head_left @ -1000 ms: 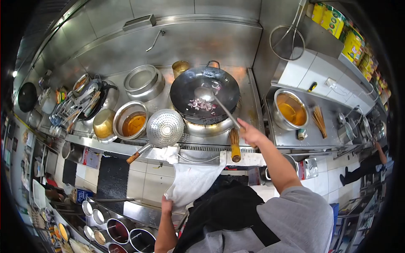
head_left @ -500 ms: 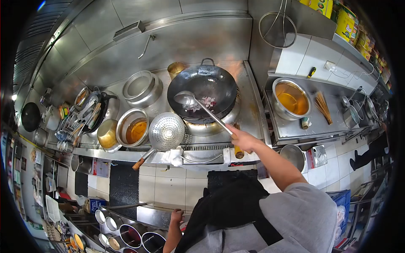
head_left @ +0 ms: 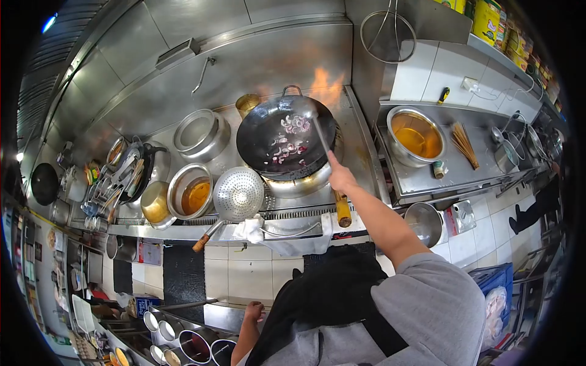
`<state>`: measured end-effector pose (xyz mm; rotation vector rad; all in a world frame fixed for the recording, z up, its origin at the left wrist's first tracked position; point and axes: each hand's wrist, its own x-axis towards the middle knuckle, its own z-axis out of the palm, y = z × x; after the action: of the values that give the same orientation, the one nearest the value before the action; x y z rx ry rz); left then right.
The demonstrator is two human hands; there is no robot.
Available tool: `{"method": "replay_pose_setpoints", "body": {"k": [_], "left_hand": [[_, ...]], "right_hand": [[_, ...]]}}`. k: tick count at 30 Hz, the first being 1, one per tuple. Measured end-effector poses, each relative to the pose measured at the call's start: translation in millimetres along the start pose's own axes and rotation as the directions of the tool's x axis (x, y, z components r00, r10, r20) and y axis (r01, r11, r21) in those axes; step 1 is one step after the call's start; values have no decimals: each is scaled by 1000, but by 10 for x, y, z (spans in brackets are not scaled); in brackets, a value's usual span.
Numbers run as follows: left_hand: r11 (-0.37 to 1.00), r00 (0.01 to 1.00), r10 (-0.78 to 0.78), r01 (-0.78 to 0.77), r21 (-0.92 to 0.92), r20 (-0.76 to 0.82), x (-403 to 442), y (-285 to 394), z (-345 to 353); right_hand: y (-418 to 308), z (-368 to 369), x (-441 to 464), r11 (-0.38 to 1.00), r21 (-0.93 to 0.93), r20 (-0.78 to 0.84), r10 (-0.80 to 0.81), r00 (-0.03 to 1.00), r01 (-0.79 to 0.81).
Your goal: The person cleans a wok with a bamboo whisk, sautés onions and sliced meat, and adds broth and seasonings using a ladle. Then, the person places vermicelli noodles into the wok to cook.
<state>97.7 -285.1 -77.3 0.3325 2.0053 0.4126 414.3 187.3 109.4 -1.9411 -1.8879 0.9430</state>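
Your right hand (head_left: pixel 343 178) closed round ladle (head_left: pixel 309 111) handle; ladle bowl ahead of it, at far side of wok (head_left: pixel 285 137); sliced onion (head_left: pixel 293 139) in wok, beyond same hand; left hand (head_left: pixel 254 312) low, fingers curled, grip unclear; flames (head_left: pixel 326 86) behind wok.

I count one black wok (head_left: pixel 253 141) beyond the right fingers (head_left: pixel 335 169), one perforated skimmer (head_left: pixel 238 194) left of them, and two steel pots (head_left: pixel 408 158) of amber liquid, one either side.
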Motion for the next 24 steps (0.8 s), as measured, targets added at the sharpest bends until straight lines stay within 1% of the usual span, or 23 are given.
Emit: {"method": "replay_pose_setpoints", "body": {"k": [2, 3, 4, 5, 6, 7, 8, 9, 10, 11, 12, 13, 14, 15, 16, 17, 18, 19, 21, 22, 23, 24], "left_hand": [[998, 999, 11, -13, 67, 34, 145, -25, -44], [996, 999, 13, -17, 90, 47, 250, -69, -61], [999, 999, 3, -1, -46, 49, 455, -180, -61], [983, 999, -9, 18, -182, 52, 558, -261, -86], [983, 998, -12, 22, -182, 54, 548, -256, -126], [966, 999, -1, 15, -259, 53, 531, -220, -143], [942, 999, 8, 10, -336, 53, 503, -203, -135], [940, 998, 3, 17, -340, 57, 530, -256, -107], [945, 997, 31, -6, -326, 71, 562, -305, -81], [949, 995, 62, -33, -313, 83, 593, -347, -66], [949, 994, 62, -33, -314, 84, 511, -320, -52], [983, 996, 47, -32, -179, 82, 428, -281, -44], [998, 997, 35, -32, -45, 74, 320, -169, -57], [999, 997, 21, -18, -42, 74, 304, -205, -66], [999, 997, 8, -5, -40, 75, 295, -247, -74], [982, 997, 5, 9, -189, 74, 453, -481, -60], [941, 997, 4, 22, -339, 75, 570, -592, -15], [936, 997, 4, 26, -352, 82, 563, -585, 19], [892, 993, -36, 85, -444, 116, 420, -565, -3], [890, 992, -40, 91, -447, 124, 389, -513, -5], [912, 989, -32, 90, -401, 147, 371, -405, 3], [932, 985, -26, 87, -353, 173, 397, -324, 7]], "right_hand": [[118, 115, 70, 952, 293, 205, -154, 967, 90], [122, 59, -2, 944, 320, 287, -177, 942, 80], [73, -71, -207, 944, 319, 286, -176, 942, 80], [23, -205, -508, 951, 283, 336, -217, 917, 121], [-2, -301, -699, 955, 248, 386, -252, 887, 164], [2, -377, -752, 956, 244, 387, -251, 887, 164], [27, -444, -792, 964, 200, 435, -246, 866, 174], [53, -465, -821, 971, 158, 484, -237, 842, 182], [57, -459, -811, 972, 154, 489, -233, 841, 179], [40, -457, -760, 976, 29, 419, -208, 884, 216], [34, -443, -714, 966, -99, 340, -193, 920, 239], [101, -421, -635, 927, -203, 281, -255, 925, 317], [158, -533, -631, 906, -250, 267, -274, 924, 341], [195, -701, -718, 883, -300, 261, -289, 921, 362], [249, -914, -843, 870, -341, 296, -260, 919, 356], [207, -1206, -1031, 853, -385, 325, -231, 917, 352], [122, -1492, -1245, 865, -352, 388, -213, 896, 358], [82, -1661, -1389, 876, -320, 452, -193, 871, 360], [240, -1604, -1371, 843, -373, 448, -202, 871, 388], [300, -1509, -1331, 813, -415, 439, -214, 872, 409], [316, -1338, -1221, 813, -448, 413, -180, 893, 372], [254, -1142, -1114, 811, -455, 415, -172, 893, 367]]}}
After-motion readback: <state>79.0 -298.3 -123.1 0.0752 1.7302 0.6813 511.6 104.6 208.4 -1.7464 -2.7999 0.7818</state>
